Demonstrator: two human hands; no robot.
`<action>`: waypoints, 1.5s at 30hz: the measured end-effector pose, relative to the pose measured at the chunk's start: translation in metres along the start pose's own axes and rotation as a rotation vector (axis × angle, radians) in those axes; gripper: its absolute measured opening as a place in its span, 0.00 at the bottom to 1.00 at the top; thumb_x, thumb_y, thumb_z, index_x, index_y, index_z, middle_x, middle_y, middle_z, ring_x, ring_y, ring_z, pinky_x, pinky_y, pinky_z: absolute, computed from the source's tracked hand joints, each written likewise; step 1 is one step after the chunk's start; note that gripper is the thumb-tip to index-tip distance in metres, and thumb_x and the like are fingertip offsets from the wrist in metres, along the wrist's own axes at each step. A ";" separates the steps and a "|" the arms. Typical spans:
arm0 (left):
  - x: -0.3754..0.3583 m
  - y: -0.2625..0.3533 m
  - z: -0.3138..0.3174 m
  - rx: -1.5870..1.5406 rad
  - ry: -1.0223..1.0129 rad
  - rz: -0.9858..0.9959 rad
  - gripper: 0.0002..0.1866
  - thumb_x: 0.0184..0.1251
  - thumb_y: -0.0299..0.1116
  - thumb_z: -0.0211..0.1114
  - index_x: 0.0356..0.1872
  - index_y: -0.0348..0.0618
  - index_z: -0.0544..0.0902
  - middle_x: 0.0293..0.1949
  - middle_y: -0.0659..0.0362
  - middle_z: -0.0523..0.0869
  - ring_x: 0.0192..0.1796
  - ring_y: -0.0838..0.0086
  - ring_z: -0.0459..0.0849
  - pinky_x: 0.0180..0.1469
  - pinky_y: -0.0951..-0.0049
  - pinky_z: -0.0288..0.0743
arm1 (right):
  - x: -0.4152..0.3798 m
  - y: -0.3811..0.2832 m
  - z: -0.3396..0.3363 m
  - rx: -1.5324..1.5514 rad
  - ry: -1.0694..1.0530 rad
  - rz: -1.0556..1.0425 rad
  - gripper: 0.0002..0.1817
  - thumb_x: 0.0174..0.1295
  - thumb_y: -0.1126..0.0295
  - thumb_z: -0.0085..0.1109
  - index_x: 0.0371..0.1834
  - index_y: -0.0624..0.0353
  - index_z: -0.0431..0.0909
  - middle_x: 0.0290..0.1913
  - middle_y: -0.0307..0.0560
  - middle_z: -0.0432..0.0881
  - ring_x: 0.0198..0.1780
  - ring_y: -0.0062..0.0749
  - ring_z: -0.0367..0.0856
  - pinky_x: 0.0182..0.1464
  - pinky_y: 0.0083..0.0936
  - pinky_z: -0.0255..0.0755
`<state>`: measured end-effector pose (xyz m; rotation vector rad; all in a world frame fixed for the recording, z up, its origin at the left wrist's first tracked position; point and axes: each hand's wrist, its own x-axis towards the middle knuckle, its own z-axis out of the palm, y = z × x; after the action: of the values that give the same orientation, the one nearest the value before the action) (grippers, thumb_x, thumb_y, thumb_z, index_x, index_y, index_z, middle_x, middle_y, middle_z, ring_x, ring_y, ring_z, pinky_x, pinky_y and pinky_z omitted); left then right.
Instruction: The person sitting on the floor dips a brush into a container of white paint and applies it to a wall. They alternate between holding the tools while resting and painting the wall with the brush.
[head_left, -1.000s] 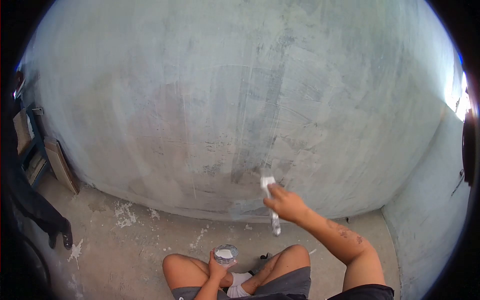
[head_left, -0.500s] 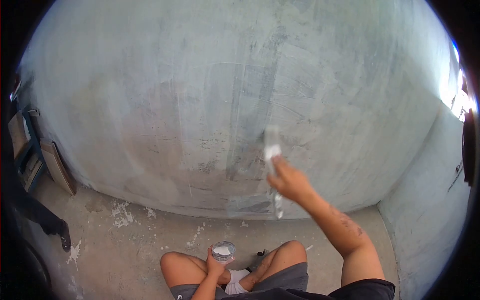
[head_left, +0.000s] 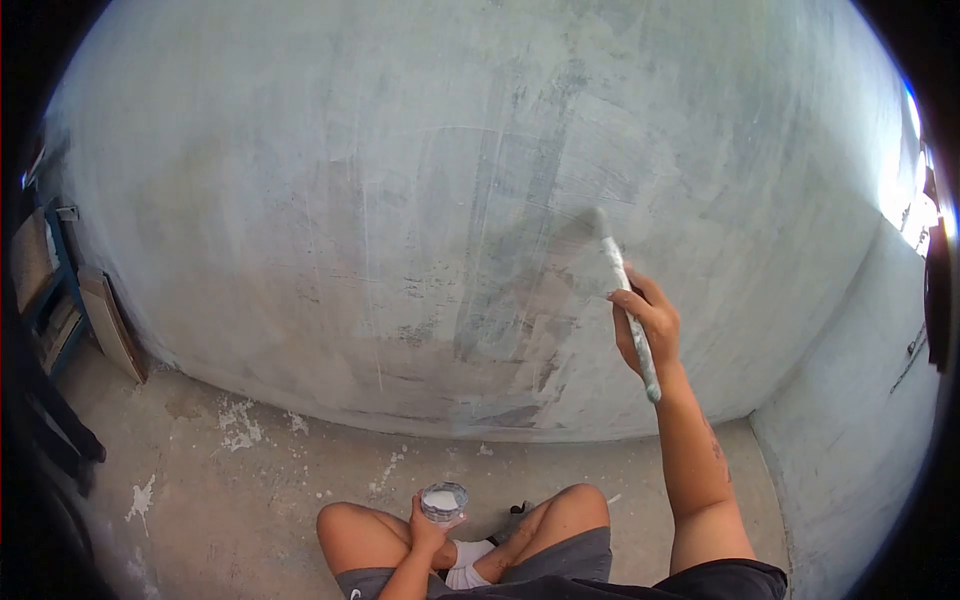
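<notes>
My right hand (head_left: 655,322) grips the pale, paint-spattered handle of a paintbrush (head_left: 614,252). The bristle end points up and away from me, right at the patchy grey wall (head_left: 300,200), and the greenish butt of the handle hangs below my palm. Down by my lap, my left hand (head_left: 424,532) is wrapped around a small clear cup (head_left: 446,516) with white paint inside and smears round its rim. Faint streaks and darker rough patches mark the wall around the brush.
White splatters (head_left: 240,425) dot the concrete floor (head_left: 290,470) between my crossed legs and the wall. Boards (head_left: 110,325) lean at the left beside a blue frame (head_left: 66,275). Another person's dark-clothed leg (head_left: 70,425) is at the left edge. A side wall (head_left: 850,400) closes the right.
My right hand has moved up and to the right with the paintbrush, which now tilts up to the left. The other person's foot has shifted left. My left hand stays on the cup.
</notes>
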<state>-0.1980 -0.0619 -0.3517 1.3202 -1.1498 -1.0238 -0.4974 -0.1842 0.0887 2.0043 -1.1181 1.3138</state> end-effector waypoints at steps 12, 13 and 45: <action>-0.001 -0.012 0.001 0.019 -0.010 -0.025 0.55 0.31 0.42 0.92 0.65 0.36 0.70 0.56 0.48 0.85 0.58 0.61 0.85 0.59 0.64 0.79 | -0.207 -0.028 0.126 -0.106 -0.839 -0.211 0.11 0.65 0.66 0.60 0.50 0.49 0.83 0.69 0.65 0.73 0.67 0.59 0.77 0.56 0.42 0.83; -0.001 -0.017 0.000 0.015 -0.007 -0.036 0.55 0.31 0.42 0.92 0.65 0.35 0.70 0.56 0.48 0.85 0.57 0.61 0.85 0.59 0.64 0.79 | -0.207 -0.036 0.126 -0.088 -0.938 -0.151 0.12 0.62 0.67 0.61 0.48 0.49 0.83 0.69 0.61 0.74 0.67 0.56 0.77 0.56 0.41 0.83; 0.002 -0.020 0.002 0.034 -0.010 -0.047 0.57 0.32 0.42 0.92 0.66 0.34 0.68 0.57 0.46 0.83 0.58 0.60 0.84 0.60 0.63 0.79 | -0.115 -0.024 0.076 -0.010 -0.491 0.016 0.16 0.55 0.74 0.65 0.48 0.49 0.83 0.70 0.62 0.73 0.71 0.56 0.73 0.62 0.41 0.79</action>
<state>-0.1980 -0.0648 -0.3722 1.3760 -1.1534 -1.0503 -0.4620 -0.1866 -0.0470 2.3855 -1.3461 0.8337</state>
